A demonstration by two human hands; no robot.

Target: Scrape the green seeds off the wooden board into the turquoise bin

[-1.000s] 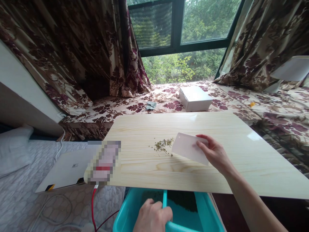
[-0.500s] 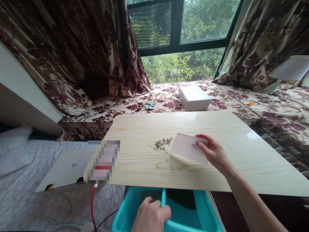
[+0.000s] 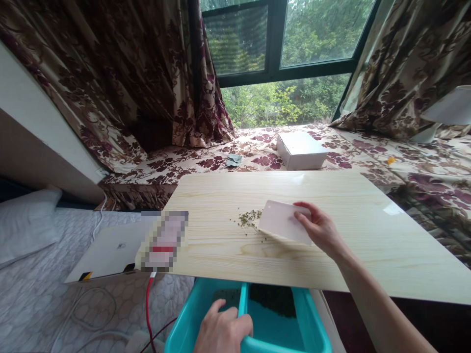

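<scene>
In my right hand (image 3: pixel 318 228) is a flat white plastic scraper (image 3: pixel 281 220), pinched at its right end between thumb and fingers. It is tilted over the pale wood-grain table (image 3: pixel 228 264). Its left edge lies right beside a small scatter of greenish-brown dried bits (image 3: pixel 249 218), looking like buds or seeds. Below the table's near edge stands a teal two-compartment bin (image 3: pixel 312 318). My left hand (image 3: pixel 224 326) is closed over its middle divider, thumb on the right side. Dark loose material (image 3: pixel 274 299) lies in the right compartment; the left one is partly hidden by my hand.
A phone-like blurred object (image 3: pixel 165 240) with a red cable (image 3: pixel 148 309) lies at the table's left end. Beside it, a white laptop-like slab (image 3: pixel 110 250) rests on the bed. A white box (image 3: pixel 301 149) and a grey cloth (image 3: pixel 233 160) sit on the window ledge.
My right hand has moved the scraper slightly left, closer against the scattered bits. My left hand stays on the bin's divider. The whole view has shifted a little.
</scene>
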